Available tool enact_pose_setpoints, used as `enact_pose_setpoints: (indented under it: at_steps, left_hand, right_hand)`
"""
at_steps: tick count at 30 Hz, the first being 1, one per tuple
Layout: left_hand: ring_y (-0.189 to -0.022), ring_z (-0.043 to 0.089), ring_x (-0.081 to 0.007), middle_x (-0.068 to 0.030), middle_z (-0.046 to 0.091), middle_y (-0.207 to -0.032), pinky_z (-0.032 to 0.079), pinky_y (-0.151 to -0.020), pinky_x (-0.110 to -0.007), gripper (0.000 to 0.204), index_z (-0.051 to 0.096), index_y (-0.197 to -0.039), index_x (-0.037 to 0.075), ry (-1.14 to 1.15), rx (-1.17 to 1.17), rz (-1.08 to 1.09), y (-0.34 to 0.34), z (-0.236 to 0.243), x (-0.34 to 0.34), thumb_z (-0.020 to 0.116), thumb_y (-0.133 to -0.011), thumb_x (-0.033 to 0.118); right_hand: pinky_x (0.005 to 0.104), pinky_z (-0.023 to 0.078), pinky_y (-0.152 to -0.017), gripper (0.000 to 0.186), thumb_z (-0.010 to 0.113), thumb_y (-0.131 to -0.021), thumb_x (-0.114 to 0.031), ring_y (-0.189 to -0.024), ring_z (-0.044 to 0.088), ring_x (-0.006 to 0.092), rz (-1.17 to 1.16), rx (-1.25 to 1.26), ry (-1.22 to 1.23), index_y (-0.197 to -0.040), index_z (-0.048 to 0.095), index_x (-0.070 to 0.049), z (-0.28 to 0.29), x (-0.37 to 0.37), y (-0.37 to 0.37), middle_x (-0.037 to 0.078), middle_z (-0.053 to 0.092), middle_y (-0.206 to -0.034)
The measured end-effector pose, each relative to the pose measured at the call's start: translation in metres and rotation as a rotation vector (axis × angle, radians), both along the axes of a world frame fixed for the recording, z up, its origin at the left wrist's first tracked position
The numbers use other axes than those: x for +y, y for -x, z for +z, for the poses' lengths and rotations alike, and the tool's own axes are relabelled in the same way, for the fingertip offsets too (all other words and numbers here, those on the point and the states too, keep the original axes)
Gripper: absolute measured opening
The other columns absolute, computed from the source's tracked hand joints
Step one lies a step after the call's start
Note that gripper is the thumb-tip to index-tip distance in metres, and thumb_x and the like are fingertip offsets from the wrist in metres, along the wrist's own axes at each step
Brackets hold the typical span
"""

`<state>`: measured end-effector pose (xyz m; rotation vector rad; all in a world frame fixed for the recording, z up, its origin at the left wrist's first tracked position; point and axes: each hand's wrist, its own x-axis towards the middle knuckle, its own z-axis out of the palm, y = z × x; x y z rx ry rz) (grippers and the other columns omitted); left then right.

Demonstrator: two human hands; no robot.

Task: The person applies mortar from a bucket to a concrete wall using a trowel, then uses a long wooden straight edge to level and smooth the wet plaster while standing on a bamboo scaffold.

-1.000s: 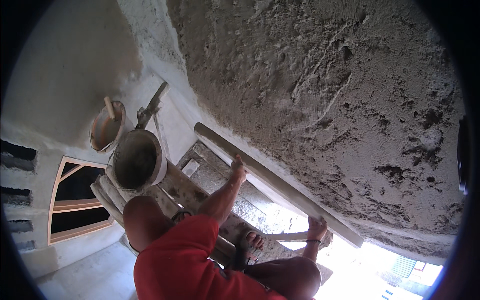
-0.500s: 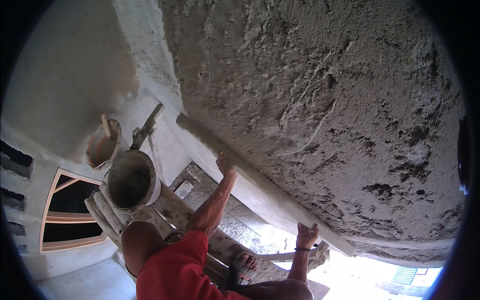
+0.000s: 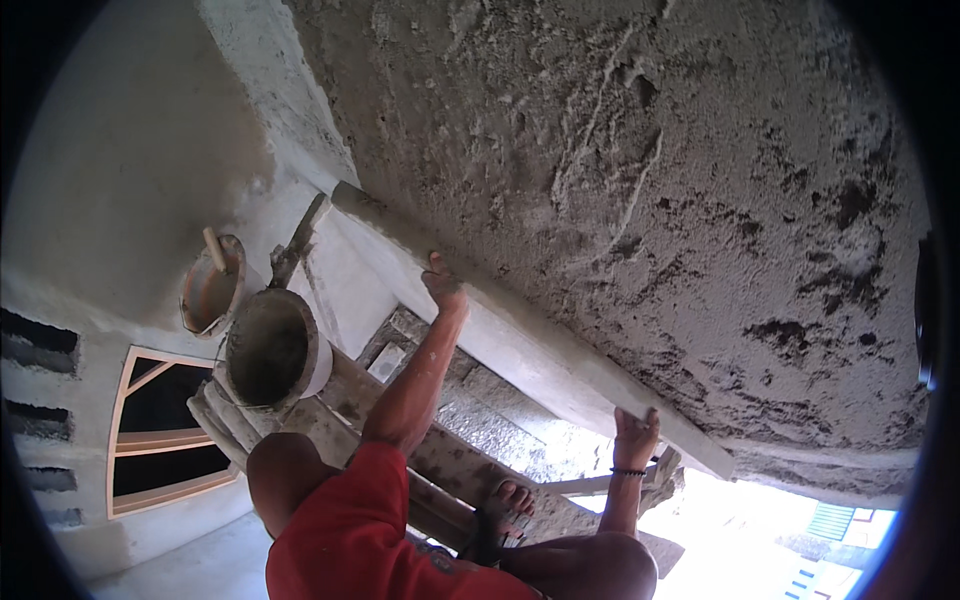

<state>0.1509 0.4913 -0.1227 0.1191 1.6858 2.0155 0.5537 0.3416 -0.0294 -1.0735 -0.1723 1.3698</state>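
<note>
A long, straight grey board (image 3: 540,338) runs diagonally along the edge of a rough, wet-looking mortar surface (image 3: 520,170). My left hand (image 3: 443,287) grips its lower edge left of the middle, thumb and fingers bent around it. Nearer the right end, my right hand (image 3: 636,438), with a dark bracelet at the wrist, holds the same edge. Both arms are raised. Parts of the fingers are hidden behind the board. Its left end lies close to the pale corner strip.
Wooden scaffold planks (image 3: 440,455) lie under my foot. At left stand a mortar-stained bucket (image 3: 322,362) and a second bucket (image 3: 238,300) with a wooden handle sticking out. A wooden window frame (image 3: 165,440) is set in the left wall. Bright daylight comes from the lower right.
The board sits higher against the mortar surface, its left end nearer the corner strip. Both hands have moved up with it, and the right one also rightward. The view has shifted slightly.
</note>
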Motion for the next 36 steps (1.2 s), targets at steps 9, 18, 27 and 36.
enact_pose_setpoints:
  at_steps: [9, 18, 27, 36]
  left_hand:
    - [-0.075, 0.051, -0.0237, -0.0162, 0.055, -0.081, 0.045, -0.069, -0.038, 0.063, 0.049, -0.088, -0.009, 0.079, 0.058, -0.037, -0.108, -0.010, -0.036, 0.047, -0.092, 0.054]
    - [-0.072, 0.049, -0.0200, -0.0128, 0.054, -0.079, 0.044, -0.067, -0.036, 0.057, 0.047, -0.086, -0.006, 0.008, 0.023, -0.004, -0.010, 0.064, -0.019, 0.047, -0.093, 0.051]
    - [-0.078, 0.051, -0.0239, -0.0184, 0.055, -0.088, 0.044, -0.072, -0.038, 0.062, 0.046, -0.091, -0.008, 0.127, 0.026, -0.049, -0.043, 0.079, -0.012, 0.044, -0.093, 0.054]
    - [-0.082, 0.046, -0.0181, -0.0104, 0.050, -0.088, 0.042, -0.072, -0.033, 0.051, 0.046, -0.092, -0.003, 0.228, 0.012, -0.040, -0.125, 0.068, -0.049, 0.052, -0.092, 0.048]
  right_hand:
    - [0.0464, 0.039, -0.101, 0.039, 0.044, -0.096, -0.032, -0.116, 0.048, 0.0315, -0.160, 0.067, 0.029, -0.119, 0.048, -0.001, -0.021, -0.014, -0.083, 0.015, 0.052, -0.122]
    - [0.0458, 0.047, -0.089, 0.036, 0.056, -0.089, -0.035, -0.113, 0.050, 0.0314, -0.156, 0.069, 0.031, -0.116, 0.050, -0.012, 0.049, 0.002, -0.001, 0.013, 0.052, -0.123]
    - [0.0451, 0.046, -0.094, 0.034, 0.049, -0.093, -0.032, -0.114, 0.050, 0.0326, 0.034, -0.125, -0.215, -0.120, 0.050, -0.012, -0.025, -0.014, -0.079, 0.017, 0.052, -0.123]
    - [0.0474, 0.046, -0.093, 0.039, 0.055, -0.088, -0.039, -0.114, 0.051, 0.0307, -0.115, -0.062, -0.044, -0.117, 0.052, -0.013, -0.011, -0.023, -0.122, 0.013, 0.054, -0.123]
